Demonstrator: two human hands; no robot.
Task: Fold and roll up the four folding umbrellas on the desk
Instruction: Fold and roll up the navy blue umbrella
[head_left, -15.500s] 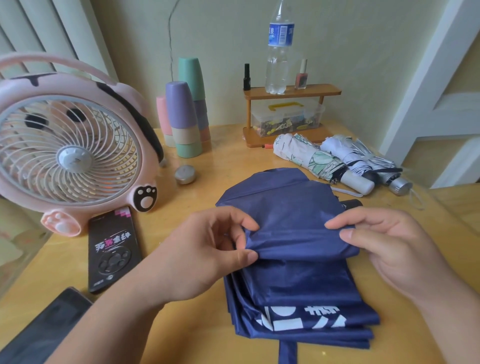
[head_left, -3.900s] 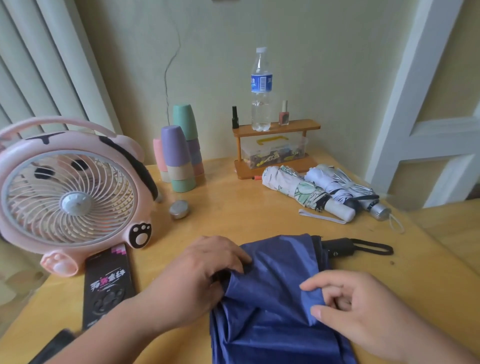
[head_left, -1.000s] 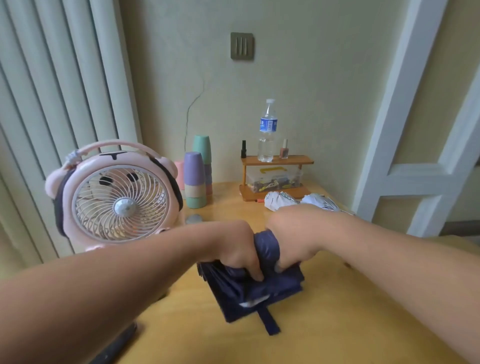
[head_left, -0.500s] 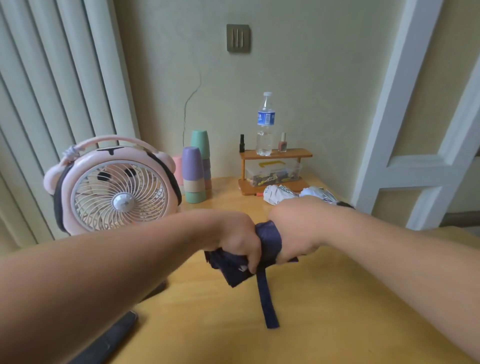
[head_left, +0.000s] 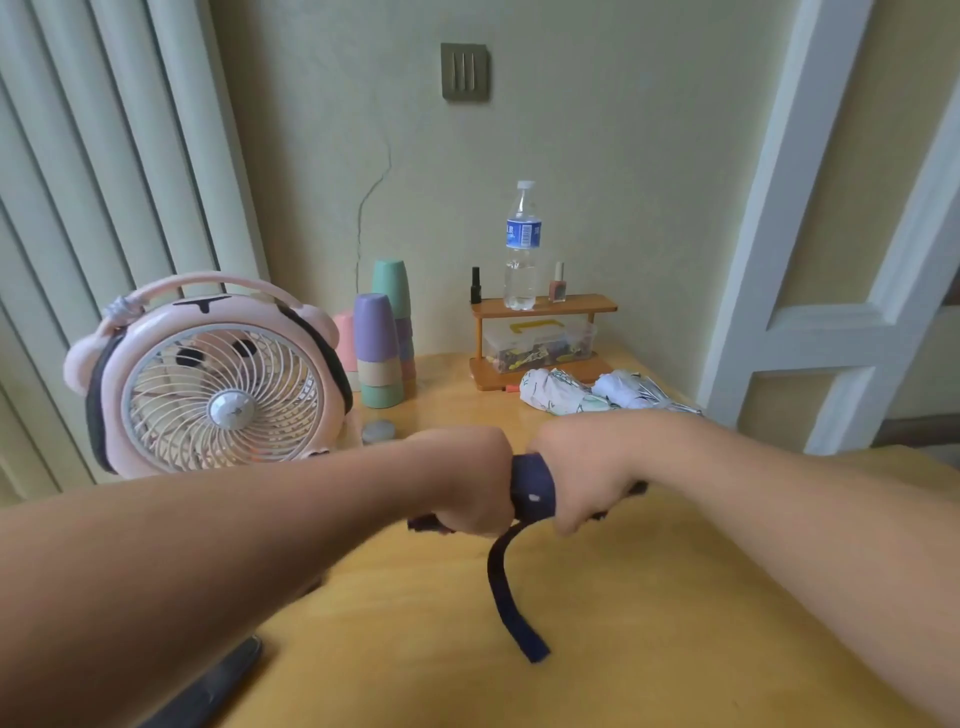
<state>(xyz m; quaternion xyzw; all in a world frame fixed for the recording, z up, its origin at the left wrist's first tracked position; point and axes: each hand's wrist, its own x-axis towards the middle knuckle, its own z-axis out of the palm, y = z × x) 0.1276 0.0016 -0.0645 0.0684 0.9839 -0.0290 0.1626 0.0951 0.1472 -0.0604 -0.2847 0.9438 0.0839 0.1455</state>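
over the worktop (head_left: 649, 623), the navy umbrella (head_left: 532, 486) sits rolled, left grip (head_left: 467, 483) at 9 o'clock and right grip (head_left: 587, 478) at 3, both curled tight round it. light, slippery cloth likely springs loose; take the strap (head_left: 511, 597) hanging at 6.

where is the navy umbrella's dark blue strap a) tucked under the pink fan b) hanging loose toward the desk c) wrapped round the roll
b: the dark blue fabric strap trails free from the rolled navy fabric umbrella down to the yellow wooden desk, unfastened.
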